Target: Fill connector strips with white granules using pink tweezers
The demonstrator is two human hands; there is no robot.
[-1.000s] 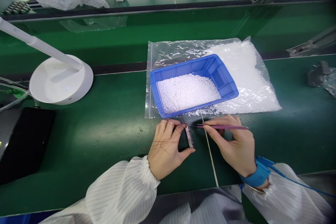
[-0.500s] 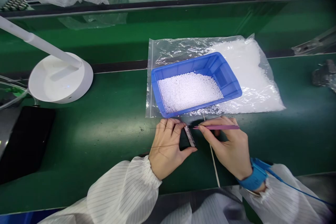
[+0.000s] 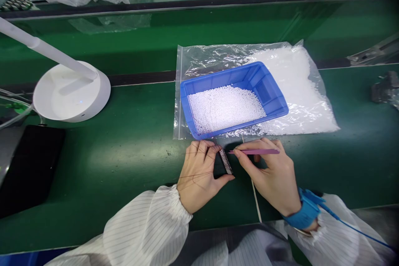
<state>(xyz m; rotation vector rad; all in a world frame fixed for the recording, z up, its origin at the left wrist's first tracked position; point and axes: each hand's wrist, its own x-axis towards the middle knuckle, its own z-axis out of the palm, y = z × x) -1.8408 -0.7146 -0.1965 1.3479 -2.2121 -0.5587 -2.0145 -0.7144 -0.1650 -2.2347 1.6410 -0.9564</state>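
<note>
A green table (image 3: 137, 149) is under it all. At the back lies a big clear bag of white bits (image 3: 311, 108), with a blue tub (image 3: 270, 87) on it, part full of white beads (image 3: 224, 108). Then come the right hand (image 3: 271, 174) and the left hand (image 3: 198, 176). The right fingers pinch pink tweezers (image 3: 260, 151). The left thumb and fingers hold a small block (image 3: 225, 162) by its ends, on the table in front of the tub. Tweezer tips are near it; touching, I can't tell. The block looks put together, but thin threads (image 3: 196, 173) trail loose, so the work seems partway, not finished.
</note>
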